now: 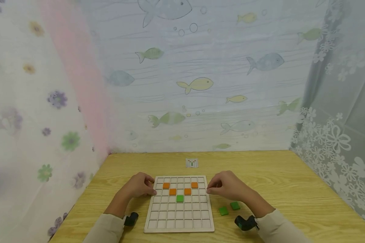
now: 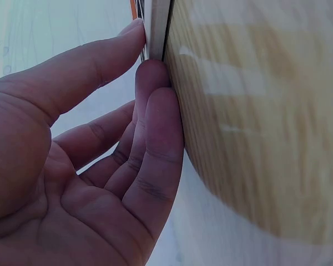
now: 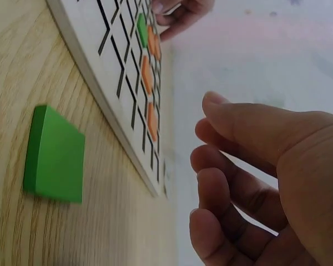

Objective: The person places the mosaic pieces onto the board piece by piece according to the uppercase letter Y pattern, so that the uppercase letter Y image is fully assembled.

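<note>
A pale wooden grid board [image 1: 173, 215] lies on the table, with several orange tiles [image 1: 166, 185] and one green tile [image 1: 180, 198] forming a V in its squares. At its left edge my left hand [image 1: 139, 185] pinches the rim; the left wrist view has the thumb on the upper face of the board [image 2: 156, 30] and fingertips [image 2: 152, 75] against its side. My right hand [image 1: 228, 185] hovers beside the right edge. Its fingers [image 3: 213, 185] are loosely curled around nothing in the right wrist view. Two loose green tiles [image 1: 223, 211] lie below it, one large in the right wrist view.
A small printed pattern card [image 1: 192, 163] lies on the wooden table [image 1: 261, 165] beyond the board. Black wrist devices [image 1: 245, 223] sit at both cuffs. Fish-patterned sheeting [image 1: 200, 135] stands behind the table, with flowered sheeting [image 1: 45, 135] at the left.
</note>
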{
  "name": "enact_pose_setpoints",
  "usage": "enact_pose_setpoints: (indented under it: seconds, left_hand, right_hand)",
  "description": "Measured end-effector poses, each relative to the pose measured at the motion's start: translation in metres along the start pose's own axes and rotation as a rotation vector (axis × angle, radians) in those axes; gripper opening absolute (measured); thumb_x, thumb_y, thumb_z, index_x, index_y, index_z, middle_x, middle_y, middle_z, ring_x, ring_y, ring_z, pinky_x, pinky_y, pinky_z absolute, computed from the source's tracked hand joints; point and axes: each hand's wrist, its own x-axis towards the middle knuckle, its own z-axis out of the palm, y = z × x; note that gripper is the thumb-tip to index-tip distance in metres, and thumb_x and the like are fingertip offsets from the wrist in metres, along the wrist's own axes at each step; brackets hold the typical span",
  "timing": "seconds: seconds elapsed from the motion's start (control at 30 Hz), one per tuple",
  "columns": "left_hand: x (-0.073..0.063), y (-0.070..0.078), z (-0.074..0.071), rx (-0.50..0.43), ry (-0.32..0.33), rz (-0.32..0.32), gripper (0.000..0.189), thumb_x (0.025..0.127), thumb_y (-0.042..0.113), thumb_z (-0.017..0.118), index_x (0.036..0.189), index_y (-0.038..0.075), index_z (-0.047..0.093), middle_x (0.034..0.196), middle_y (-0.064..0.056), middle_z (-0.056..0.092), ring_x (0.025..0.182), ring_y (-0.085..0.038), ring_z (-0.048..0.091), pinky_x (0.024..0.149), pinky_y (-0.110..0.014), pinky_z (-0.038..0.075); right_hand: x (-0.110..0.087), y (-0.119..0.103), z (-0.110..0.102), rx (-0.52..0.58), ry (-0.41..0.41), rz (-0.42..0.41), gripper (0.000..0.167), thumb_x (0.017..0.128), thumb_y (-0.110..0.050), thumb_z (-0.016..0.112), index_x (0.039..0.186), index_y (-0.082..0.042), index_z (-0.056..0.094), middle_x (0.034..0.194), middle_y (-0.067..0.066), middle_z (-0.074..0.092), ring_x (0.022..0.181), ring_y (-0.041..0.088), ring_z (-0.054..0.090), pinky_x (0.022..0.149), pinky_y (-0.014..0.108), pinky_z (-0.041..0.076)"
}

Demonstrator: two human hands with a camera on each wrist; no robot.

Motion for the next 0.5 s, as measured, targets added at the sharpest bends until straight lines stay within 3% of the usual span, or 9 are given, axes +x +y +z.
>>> enact_pose_setpoints:
  seconds: [0.5]
  left_hand:
    - [0.001,-0.003,-0.001,-0.013,-0.011,-0.019,0.055,0.081,0.015,0.090,0.129,0.001,0.069,0.091,-0.008,0.063,0.071,-0.022,0.062,0.066,-0.036,0.054]
  right_hand:
    - [-0.016,0.023,-0.016,0.096,-0.106,0.018,0.024,0.096,-0.035,0.076,0.107,-0.014,0.082,0.097,-0.007,0.075,0.081,0.014,0.069,0.071,0.029,0.057]
